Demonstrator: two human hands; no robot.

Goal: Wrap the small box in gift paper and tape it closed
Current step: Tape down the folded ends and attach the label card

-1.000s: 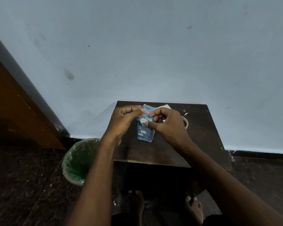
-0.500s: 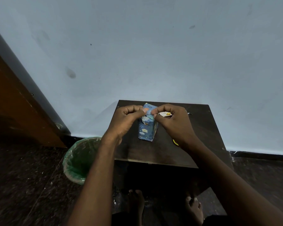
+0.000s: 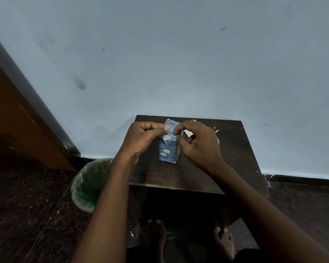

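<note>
A small box wrapped in blue patterned gift paper (image 3: pixel 168 151) stands upright on the dark wooden table (image 3: pixel 235 154). My left hand (image 3: pixel 142 140) pinches the paper fold at the box's top end from the left. From the right, my right hand (image 3: pixel 197 142) pinches the same top flap between thumb and forefinger. A tape roll is mostly hidden behind my right hand.
A green-lined waste bin (image 3: pixel 90 184) stands on the floor left of the table. Paper scraps (image 3: pixel 217 130) lie near the table's back edge. The pale wall rises close behind the table. A wooden door (image 3: pixel 17 120) is at left. My bare feet (image 3: pixel 223 242) show below.
The box has gone from lying tilted to standing upright on the table. Both hands stayed at its top end, and my right hand shifted its pinch onto the top flap.
</note>
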